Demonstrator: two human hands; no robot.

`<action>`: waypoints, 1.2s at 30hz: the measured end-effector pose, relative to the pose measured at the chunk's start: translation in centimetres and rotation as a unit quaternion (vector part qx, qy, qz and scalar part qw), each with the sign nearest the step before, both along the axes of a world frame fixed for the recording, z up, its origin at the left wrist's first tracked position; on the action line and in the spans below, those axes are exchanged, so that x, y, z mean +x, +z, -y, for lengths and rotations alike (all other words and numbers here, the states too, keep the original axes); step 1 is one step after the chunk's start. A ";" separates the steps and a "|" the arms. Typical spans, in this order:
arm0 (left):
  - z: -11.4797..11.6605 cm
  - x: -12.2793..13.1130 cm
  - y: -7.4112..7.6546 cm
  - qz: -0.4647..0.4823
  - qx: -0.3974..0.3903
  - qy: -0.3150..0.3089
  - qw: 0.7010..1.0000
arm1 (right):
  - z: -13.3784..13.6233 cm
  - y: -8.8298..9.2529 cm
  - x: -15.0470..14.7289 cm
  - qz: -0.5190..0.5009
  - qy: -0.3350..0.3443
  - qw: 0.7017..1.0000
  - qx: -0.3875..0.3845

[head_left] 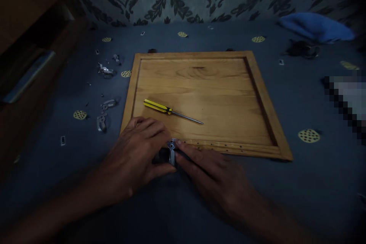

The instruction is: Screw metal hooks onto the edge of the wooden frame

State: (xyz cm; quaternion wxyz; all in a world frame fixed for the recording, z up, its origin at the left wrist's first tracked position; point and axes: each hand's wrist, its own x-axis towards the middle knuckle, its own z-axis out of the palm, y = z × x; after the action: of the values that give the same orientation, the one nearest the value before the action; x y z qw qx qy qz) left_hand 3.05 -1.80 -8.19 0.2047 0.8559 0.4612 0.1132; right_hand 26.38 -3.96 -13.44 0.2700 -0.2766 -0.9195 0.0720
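A wooden panel (194,87) with a raised frame lies flat, its near rail marked by several small holes. At that near edge, a small metal hinge (172,152) is held between both hands. My left hand (140,148) is closed on it from the left, fingers above and thumb below. My right hand (211,171) presses its fingertips against the hinge's right side, the fingers fairly straight. Across the panel lies a screwdriver (158,106) with a yellow and black handle, its shaft pointing right. Fingers partly cover the hinge and the rail.
Left of the panel lie more metal hinge parts (105,70), another hinge (101,122) and several tiny screws. A dark blue patterned cloth (320,183) covers the surface. At the far right are a blue cloth (317,26) and a dark object (303,49). Wooden furniture (37,45) stands left.
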 end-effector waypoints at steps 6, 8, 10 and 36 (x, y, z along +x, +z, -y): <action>-0.1 0.1 -0.1 0.006 0.005 -0.004 1.000 | -0.2 0.3 0.0 0.022 0.005 1.000 0.000; -0.1 0.1 -0.1 0.007 0.005 -0.004 1.000 | -0.2 0.3 0.0 0.031 0.005 0.999 0.007; -0.1 0.0 -0.1 0.009 0.006 -0.003 1.000 | -0.1 0.2 0.0 0.041 0.006 0.999 0.007; -0.4 -0.5 0.3 -0.008 0.049 -0.031 0.998 | -0.1 0.5 -0.1 0.087 0.003 0.996 0.017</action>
State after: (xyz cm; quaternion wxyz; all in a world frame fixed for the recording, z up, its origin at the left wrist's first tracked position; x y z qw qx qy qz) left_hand 2.55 -1.41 -7.93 0.1626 0.8795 0.4303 0.1223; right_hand 26.25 -3.91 -12.89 0.1939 -0.2744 -0.9413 0.0331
